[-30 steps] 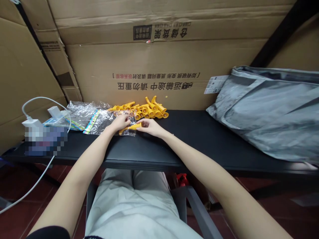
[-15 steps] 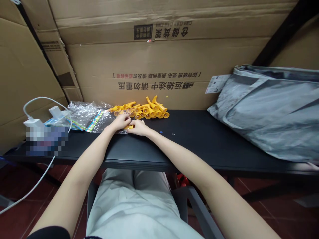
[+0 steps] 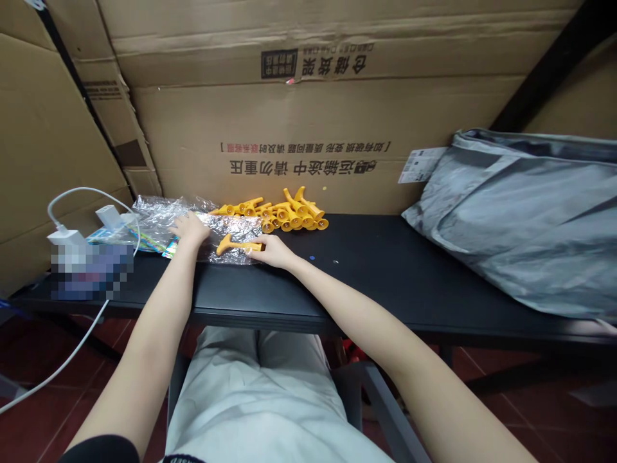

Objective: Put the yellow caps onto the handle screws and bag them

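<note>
My right hand (image 3: 272,251) is closed around the wide end of a yellow plastic piece (image 3: 225,245) with a forked, T-shaped tip that points left. The piece is held just over a clear plastic bag (image 3: 234,226) lying on the table. On the bag's left part, by its colourful printed strip, rests my left hand (image 3: 191,229), fingers spread. Behind both hands is a pile of similar yellow plastic pieces (image 3: 294,212), several with funnel-like ends facing me.
More clear plastic packaging (image 3: 157,209) lies at the left, next to a white charger (image 3: 70,241) with a white cable. A grey fabric bag (image 3: 525,218) fills the right of the black table (image 3: 371,270). Cardboard (image 3: 308,122) stands along the back.
My left hand has moved left, away from my right hand, onto the bag's printed end. The yellow piece in my right hand is now uncovered.
</note>
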`<state>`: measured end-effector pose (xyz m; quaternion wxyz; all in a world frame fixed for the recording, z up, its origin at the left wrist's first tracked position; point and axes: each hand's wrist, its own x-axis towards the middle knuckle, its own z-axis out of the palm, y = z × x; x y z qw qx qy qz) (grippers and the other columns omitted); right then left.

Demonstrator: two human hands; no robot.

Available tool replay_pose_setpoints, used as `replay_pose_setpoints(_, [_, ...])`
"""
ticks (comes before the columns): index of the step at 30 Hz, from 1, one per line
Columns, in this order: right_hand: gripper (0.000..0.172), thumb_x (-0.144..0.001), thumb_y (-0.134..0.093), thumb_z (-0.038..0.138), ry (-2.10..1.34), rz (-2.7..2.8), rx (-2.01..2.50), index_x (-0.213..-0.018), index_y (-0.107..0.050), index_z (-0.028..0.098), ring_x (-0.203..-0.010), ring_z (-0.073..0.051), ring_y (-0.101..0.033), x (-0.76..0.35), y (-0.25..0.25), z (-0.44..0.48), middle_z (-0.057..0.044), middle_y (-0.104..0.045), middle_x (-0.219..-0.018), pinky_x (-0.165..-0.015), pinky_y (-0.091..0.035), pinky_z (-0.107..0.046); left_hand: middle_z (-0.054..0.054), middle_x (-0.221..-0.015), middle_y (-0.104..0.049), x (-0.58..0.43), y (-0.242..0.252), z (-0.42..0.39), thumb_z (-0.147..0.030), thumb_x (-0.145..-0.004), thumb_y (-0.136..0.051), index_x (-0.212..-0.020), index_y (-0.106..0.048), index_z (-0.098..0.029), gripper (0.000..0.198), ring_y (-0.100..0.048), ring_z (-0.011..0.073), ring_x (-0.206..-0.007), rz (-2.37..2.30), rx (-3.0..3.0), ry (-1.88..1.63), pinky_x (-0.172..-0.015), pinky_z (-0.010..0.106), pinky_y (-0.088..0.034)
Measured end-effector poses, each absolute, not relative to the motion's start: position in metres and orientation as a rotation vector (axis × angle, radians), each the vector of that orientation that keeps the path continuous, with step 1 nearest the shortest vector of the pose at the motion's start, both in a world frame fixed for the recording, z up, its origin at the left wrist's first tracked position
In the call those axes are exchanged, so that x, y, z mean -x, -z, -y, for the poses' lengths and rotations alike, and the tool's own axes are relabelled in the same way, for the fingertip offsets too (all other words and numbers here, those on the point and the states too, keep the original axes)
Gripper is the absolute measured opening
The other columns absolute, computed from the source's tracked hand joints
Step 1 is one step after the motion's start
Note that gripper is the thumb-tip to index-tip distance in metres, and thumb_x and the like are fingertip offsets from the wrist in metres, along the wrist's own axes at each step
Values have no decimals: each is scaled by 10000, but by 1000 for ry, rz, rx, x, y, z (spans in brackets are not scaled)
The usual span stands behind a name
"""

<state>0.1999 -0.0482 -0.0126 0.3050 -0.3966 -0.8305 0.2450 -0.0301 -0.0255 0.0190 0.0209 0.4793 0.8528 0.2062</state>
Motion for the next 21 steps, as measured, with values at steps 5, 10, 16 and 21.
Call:
replay_pose_setpoints(5, [196, -762, -675, 280, -519, 2221, 1003, -908, -737, 165, -738, -154, -590, -200, 11, 48, -23, -675, -804, -706, -394, -252, 279, -1390, -425, 52, -15, 20, -402, -688, -595, -1391, -313, -101, 815, -311, 478, -1329, -2611, -1372, -636, -994, 676, -263])
replay_pose_setpoints(10, [267, -815, -628, 301, -267, 2242, 991, -1037, -700, 173, -855, -200, -605, -201, 5, 52, -75, -698, -932, -846, -335, -328, 157, -1085, -642, 52, -19, 17, -232, -659, -542, -1097, -558, -156, 445, -596, 324, -1050, -2336, -1414, -1106, -877, 476, -463])
replay_pose_setpoints(16, [253, -901, -507, 332, 94, 2312, 1167, -980, -679, 164, -920, -258, -603, -203, -9, 62, -105, -706, -890, -882, -262, -393, 3, -641, -549, 34, -21, 11, -86, -577, -470, -708, -566, -142, 171, -533, 108, -532, -1767, -1166, -1553, -610, 298, -513])
replay_pose_setpoints(21, [268, -896, -533, 358, 56, 2567, 1172, -1019, -664, 159, -898, -239, -623, -208, -14, 63, -99, -707, -925, -771, -335, -311, -14, -569, -509, 18, -14, 10, -43, -535, -495, -617, -553, -138, 139, -511, 102, -509, -1648, -1104, -1589, -560, 286, -525])
